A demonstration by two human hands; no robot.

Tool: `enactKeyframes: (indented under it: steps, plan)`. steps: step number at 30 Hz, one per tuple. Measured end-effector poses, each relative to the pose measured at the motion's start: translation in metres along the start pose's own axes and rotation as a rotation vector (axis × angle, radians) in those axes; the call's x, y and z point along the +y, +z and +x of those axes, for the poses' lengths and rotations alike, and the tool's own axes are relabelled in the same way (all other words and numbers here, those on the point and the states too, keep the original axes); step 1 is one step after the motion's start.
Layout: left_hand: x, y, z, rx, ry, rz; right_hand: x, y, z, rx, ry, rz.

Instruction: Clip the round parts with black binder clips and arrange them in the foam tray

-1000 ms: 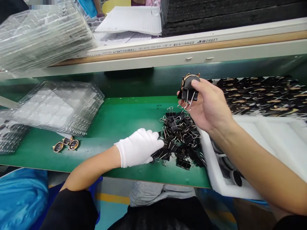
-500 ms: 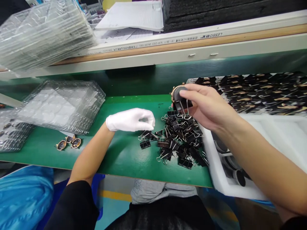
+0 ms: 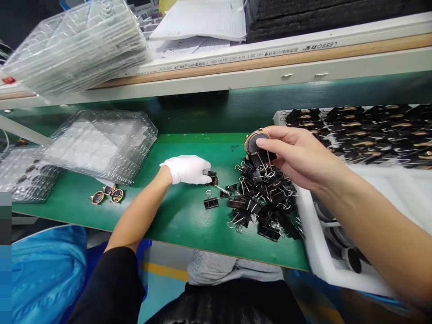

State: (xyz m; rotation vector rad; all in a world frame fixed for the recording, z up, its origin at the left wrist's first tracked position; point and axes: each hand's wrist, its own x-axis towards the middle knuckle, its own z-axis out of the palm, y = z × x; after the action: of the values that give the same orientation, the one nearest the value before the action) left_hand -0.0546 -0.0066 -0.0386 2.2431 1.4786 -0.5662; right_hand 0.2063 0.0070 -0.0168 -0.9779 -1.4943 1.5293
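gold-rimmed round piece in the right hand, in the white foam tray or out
Out: the right hand holds the round piece by the pile of black clips, left of the white foam tray.

clip handles (image 3: 223,191) r shiny metal, glove (image 3: 187,170) matt cloth, tabletop (image 3: 172,220) smth/glossy.

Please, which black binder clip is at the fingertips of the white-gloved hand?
The black binder clip touching the left hand, just beyond the nearby clip left of the heap; no other clip touches that hand.

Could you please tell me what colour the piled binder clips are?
The piled binder clips are mostly black and silver, seen best in the head view.
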Motion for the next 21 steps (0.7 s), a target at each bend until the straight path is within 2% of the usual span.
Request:
enactKeyframes:
  steps: [4, 7, 11, 15, 18, 20, 21]
  plan:
    - [-0.017, 0.001, 0.007, 0.082, 0.061, -0.023, -0.001, -0.001, -0.001, -0.055, 0.024, -0.055]
    - [-0.022, -0.005, 0.004, 0.15, 0.055, -0.211, 0.001, 0.001, -0.002, -0.134, 0.034, -0.167]
    - [-0.001, -0.015, -0.009, 0.4, 0.083, -0.528, 0.007, 0.009, -0.004, -0.241, -0.004, -0.345]
    - [0.029, -0.009, -0.014, 0.679, 0.202, -0.397, 0.012, 0.017, -0.007, -0.364, -0.097, -0.4]
    - [0.043, 0.002, -0.007, 0.896, 0.178, -0.445, 0.013, 0.021, -0.011, -0.27, -0.209, -0.507]
    - [0.049, 0.006, 0.002, 0.984, 0.077, -0.643, 0.013, 0.026, -0.014, -0.182, -0.266, -0.548]
    - [0.051, 0.007, 0.007, 0.99, 0.025, -0.766, 0.013, 0.028, -0.016, -0.138, -0.29, -0.559]
